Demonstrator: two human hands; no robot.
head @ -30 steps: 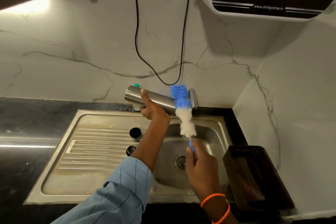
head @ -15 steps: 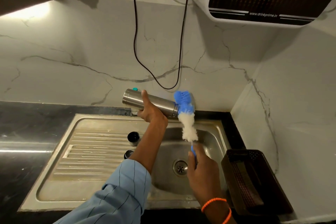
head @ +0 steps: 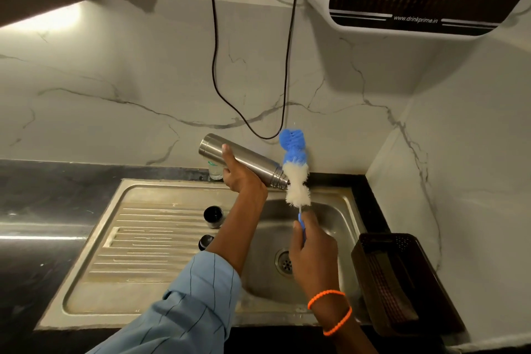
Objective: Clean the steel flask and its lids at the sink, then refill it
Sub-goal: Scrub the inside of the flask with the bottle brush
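Nearest the camera, over the sink (head: 161,306) basin, the right hand (head: 313,250) is curled tight round the blue handle of a bottle brush (head: 296,169), whose white and blue bristle head stands upright just outside the flask's open mouth, touching its rim. Farther out, the left hand (head: 240,178) grips the steel flask (head: 244,159) round its middle, thumb up along the side, holding it tilted, mouth lower and toward the right, above the basin's back edge. On the ribbed drainboard to the left sit two dark lids (head: 213,215), apart from each other. Behind them a small clear glass (head: 215,171) stands on the counter by the marble wall.
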